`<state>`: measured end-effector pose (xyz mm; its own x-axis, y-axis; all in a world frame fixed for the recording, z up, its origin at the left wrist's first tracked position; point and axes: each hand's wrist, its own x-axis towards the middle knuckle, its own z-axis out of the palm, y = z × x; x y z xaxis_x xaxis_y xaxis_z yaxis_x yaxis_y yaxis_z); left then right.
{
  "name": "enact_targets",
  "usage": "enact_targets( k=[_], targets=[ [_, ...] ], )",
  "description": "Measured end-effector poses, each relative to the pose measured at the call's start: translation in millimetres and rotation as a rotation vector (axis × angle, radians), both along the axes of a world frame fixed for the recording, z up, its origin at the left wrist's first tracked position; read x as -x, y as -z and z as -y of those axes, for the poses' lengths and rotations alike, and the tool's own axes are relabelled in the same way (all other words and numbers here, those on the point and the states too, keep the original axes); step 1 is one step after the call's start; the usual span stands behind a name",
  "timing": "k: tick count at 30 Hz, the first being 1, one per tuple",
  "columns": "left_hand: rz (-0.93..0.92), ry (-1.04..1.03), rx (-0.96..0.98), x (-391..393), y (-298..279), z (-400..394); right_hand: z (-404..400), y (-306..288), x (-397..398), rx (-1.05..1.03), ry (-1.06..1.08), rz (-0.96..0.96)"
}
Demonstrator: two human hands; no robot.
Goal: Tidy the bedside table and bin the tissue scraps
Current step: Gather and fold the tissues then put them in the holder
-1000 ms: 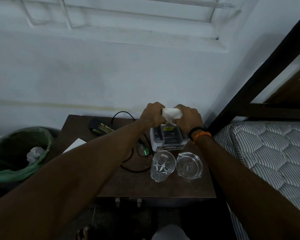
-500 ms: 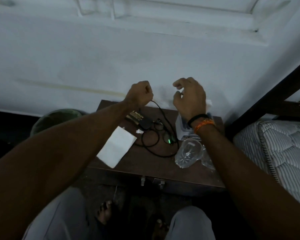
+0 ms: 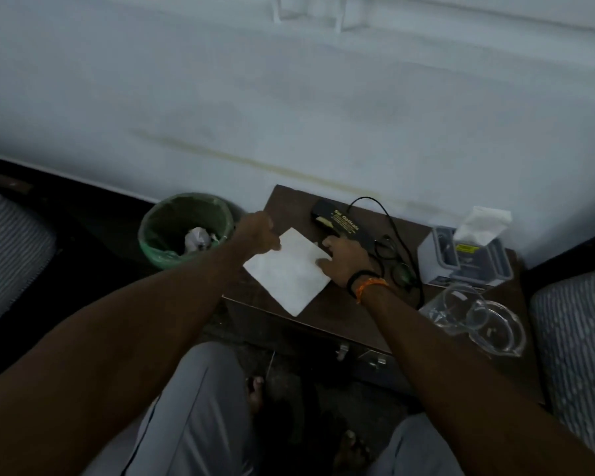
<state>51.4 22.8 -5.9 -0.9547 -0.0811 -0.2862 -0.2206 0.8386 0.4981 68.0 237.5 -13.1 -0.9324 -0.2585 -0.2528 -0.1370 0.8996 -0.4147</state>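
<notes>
While both hands [image 3: 258, 235] pinch tissue [image 3: 287, 271], bin [image 3: 158, 231] left, cable [image 3: 392, 231] right

head | worn on person, looks forward-down | close over bedside table [image 3: 364, 324] by wall [image 3: 289, 97] | single view
</notes>
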Motion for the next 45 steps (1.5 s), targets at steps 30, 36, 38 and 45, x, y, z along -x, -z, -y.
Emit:
enact_targets(
  k=[30,36,38,45],
  targets=[
    [0.144,-0.361,-1.070,-33.5,-4.0,8.2,5.2,3.8,12.4,1.094,0.496,0.471],
    [0.166,-0.176,-1.161,-36.0,-13.9,-8.3,-8.2,-8.3,6.1,1.209,0.488,0.545],
    [0.175,-0.189,-1.181,-35.1,-14.4,-11.9,-14.2,-15.9,2.0,1.180,0.464,0.543],
    [0.208,-0.306,-1.249,-36.5,-18.7,-29.6,-25.5,-15.7,-1.1,1.325,0.603,0.614]
  ],
)
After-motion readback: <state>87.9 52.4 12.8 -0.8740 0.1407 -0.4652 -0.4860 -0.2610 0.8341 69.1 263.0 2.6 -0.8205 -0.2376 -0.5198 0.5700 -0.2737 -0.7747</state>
